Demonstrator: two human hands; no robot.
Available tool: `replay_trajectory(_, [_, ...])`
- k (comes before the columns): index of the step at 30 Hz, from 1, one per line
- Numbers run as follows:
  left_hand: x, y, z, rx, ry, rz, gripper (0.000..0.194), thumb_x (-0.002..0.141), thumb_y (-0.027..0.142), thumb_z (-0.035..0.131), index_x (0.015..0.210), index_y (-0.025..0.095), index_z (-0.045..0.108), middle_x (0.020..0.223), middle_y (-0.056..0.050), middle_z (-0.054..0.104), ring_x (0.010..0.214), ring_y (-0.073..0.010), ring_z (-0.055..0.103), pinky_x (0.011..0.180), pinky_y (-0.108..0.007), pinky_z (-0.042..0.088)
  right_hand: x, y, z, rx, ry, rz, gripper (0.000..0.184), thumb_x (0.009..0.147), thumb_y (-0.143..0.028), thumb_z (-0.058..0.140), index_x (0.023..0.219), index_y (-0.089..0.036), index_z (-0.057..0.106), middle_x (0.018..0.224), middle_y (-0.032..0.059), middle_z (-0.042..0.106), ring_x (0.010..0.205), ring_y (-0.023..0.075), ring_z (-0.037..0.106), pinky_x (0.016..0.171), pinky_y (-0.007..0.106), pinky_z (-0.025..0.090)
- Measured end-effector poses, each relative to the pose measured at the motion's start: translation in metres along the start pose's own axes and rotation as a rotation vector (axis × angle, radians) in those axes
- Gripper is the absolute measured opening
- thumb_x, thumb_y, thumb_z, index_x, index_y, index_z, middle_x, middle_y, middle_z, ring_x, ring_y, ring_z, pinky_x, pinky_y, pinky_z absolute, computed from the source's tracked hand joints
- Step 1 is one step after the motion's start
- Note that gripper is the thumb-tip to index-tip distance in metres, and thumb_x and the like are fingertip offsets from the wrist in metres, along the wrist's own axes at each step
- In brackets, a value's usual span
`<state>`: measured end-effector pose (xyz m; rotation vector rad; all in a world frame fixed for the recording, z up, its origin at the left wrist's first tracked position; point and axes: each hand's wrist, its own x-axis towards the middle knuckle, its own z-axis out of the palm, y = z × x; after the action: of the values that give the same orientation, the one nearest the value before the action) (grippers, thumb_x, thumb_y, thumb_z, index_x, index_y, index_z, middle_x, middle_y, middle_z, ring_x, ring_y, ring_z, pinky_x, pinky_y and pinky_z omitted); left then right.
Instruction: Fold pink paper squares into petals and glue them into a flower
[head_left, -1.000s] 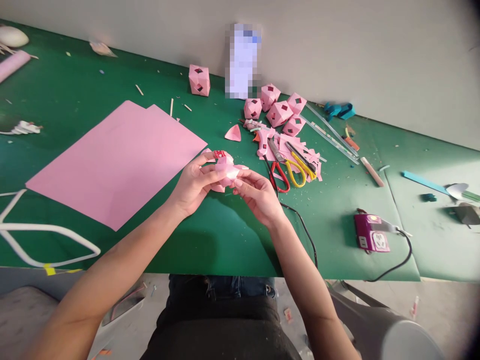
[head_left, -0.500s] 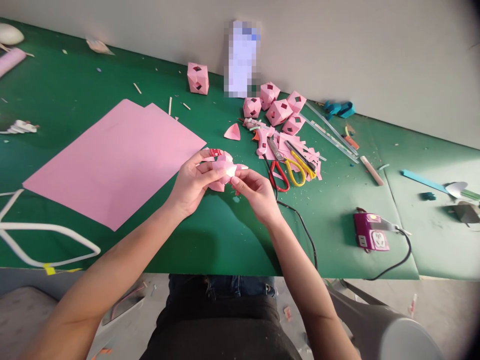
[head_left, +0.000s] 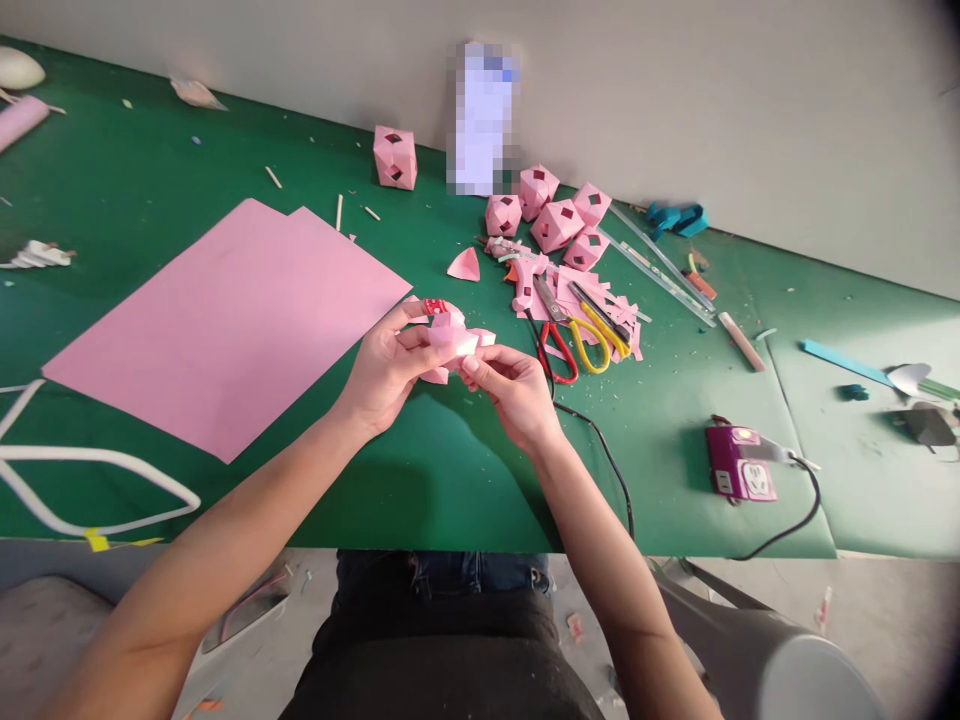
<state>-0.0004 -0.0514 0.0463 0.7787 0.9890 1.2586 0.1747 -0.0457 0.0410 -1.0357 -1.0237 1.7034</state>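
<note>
Between my two hands is a folded pink paper piece (head_left: 450, 338), held above the green table. My left hand (head_left: 386, 365) closes on its left side, thumb in front and fingers behind; a red patterned band wraps one finger. The thumb and fingers of my right hand (head_left: 514, 385) pinch the piece's lower right edge. Part of the paper is hidden by the fingers. Just beyond lies a small curved pink paper scrap (head_left: 464, 264). To the left, large pink paper sheets (head_left: 225, 330) lie flat, overlapping.
Several folded pink paper shapes (head_left: 557, 226) sit at the back, one cube-like shape (head_left: 394, 157) apart. Right of my hands are a pink glue gun (head_left: 524, 284), scissors (head_left: 559, 350) and paper strips. A purple power socket (head_left: 741, 463) with a black cord stands farther right. A blurred-out phone-like screen (head_left: 482, 120) leans on the wall.
The folded paper piece has turned slightly between my fingers, and its right-hand flap looks more raised. Both hands stay in nearly the same place.
</note>
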Motion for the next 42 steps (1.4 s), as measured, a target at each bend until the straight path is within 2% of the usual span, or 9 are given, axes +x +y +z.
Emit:
replay_trajectory(5, [0.001, -0.001, -0.003, 0.04, -0.031, -0.007, 0.062, 0.066, 0.038, 0.102, 0.118, 0.023, 0.071, 0.086, 0.001, 0.079, 0.081, -0.0182, 0.079, 0.061, -0.022, 0.061, 0.0, 0.0, -0.001, -0.036, -0.03, -0.051, 0.043, 0.065, -0.059, 0.1, 0.074, -0.024, 0.077, 0.073, -0.0009, 0.068, 0.068, 0.0144, 0.058, 0.069, 0.033, 0.052])
replay_trajectory(10, [0.003, -0.004, -0.008, 0.038, -0.102, -0.025, 0.073, 0.065, 0.041, 0.101, 0.128, 0.025, 0.067, 0.089, 0.001, 0.078, 0.079, -0.0178, 0.077, 0.064, -0.026, 0.063, -0.001, -0.001, -0.005, -0.095, -0.041, -0.137, 0.042, 0.071, -0.057, 0.097, 0.073, -0.024, 0.073, 0.075, -0.0009, 0.07, 0.069, 0.0143, 0.058, 0.067, 0.031, 0.049])
replay_trajectory(16, [0.0, -0.004, -0.008, 0.119, -0.129, 0.071, 0.074, 0.071, 0.036, 0.097, 0.134, 0.023, 0.062, 0.089, -0.001, 0.078, 0.085, -0.0225, 0.079, 0.074, -0.034, 0.066, 0.0, -0.012, -0.019, -0.234, -0.033, -0.226, 0.033, 0.077, -0.054, 0.095, 0.089, -0.026, 0.082, 0.091, 0.0022, 0.079, 0.085, 0.0188, 0.071, 0.085, 0.036, 0.057])
replay_trajectory(22, [-0.002, -0.002, -0.005, 0.06, -0.153, 0.056, 0.073, 0.07, 0.033, 0.098, 0.134, 0.023, 0.062, 0.093, -0.001, 0.081, 0.084, -0.0194, 0.079, 0.077, -0.032, 0.066, -0.003, -0.013, -0.018, -0.208, -0.081, -0.234, 0.036, 0.08, -0.055, 0.093, 0.08, -0.024, 0.076, 0.081, 0.0003, 0.074, 0.074, 0.0157, 0.064, 0.074, 0.033, 0.054])
replay_trajectory(25, [-0.003, 0.0, -0.004, 0.06, -0.17, 0.073, 0.075, 0.071, 0.033, 0.098, 0.135, 0.022, 0.062, 0.089, 0.0, 0.08, 0.084, -0.019, 0.079, 0.08, -0.033, 0.067, -0.004, -0.012, -0.018, -0.272, -0.149, -0.228, 0.037, 0.087, -0.057, 0.086, 0.082, -0.023, 0.072, 0.081, -0.0001, 0.072, 0.073, 0.0155, 0.064, 0.072, 0.033, 0.054])
replay_trajectory(30, [-0.006, -0.004, -0.004, 0.215, -0.12, 0.194, 0.071, 0.075, 0.032, 0.096, 0.136, 0.023, 0.061, 0.086, 0.002, 0.076, 0.086, -0.0206, 0.078, 0.08, -0.034, 0.066, -0.005, -0.013, -0.02, -0.541, -0.019, -0.485, 0.023, 0.095, -0.044, 0.081, 0.108, -0.027, 0.074, 0.11, 0.0041, 0.078, 0.104, 0.0217, 0.071, 0.095, 0.039, 0.057])
replay_trajectory(33, [-0.008, -0.006, -0.004, 0.351, -0.101, 0.265, 0.072, 0.077, 0.034, 0.095, 0.14, 0.025, 0.061, 0.084, 0.002, 0.075, 0.084, -0.0199, 0.076, 0.079, -0.033, 0.064, -0.007, -0.015, -0.018, -0.665, 0.024, -0.612, 0.012, 0.097, -0.038, 0.079, 0.106, -0.03, 0.076, 0.108, 0.0039, 0.079, 0.111, 0.0247, 0.07, 0.102, 0.044, 0.055])
replay_trajectory(39, [-0.011, -0.003, -0.004, 0.47, -0.111, 0.289, 0.074, 0.078, 0.033, 0.095, 0.143, 0.028, 0.062, 0.084, 0.001, 0.076, 0.087, -0.0221, 0.077, 0.085, -0.037, 0.064, -0.01, -0.026, -0.018, -0.792, -0.028, -0.549, 0.015, 0.098, -0.046, 0.078, 0.099, -0.032, 0.077, 0.108, 0.0053, 0.079, 0.113, 0.029, 0.069, 0.107, 0.049, 0.052])
replay_trajectory(42, [-0.011, -0.003, -0.007, 0.55, -0.183, 0.304, 0.078, 0.08, 0.034, 0.093, 0.15, 0.029, 0.059, 0.086, 0.0, 0.078, 0.088, -0.0232, 0.078, 0.082, -0.035, 0.064, -0.009, -0.032, -0.021, -0.813, -0.078, -0.503, 0.023, 0.095, -0.051, 0.08, 0.089, -0.03, 0.075, 0.099, 0.0046, 0.077, 0.109, 0.0293, 0.067, 0.104, 0.049, 0.051])
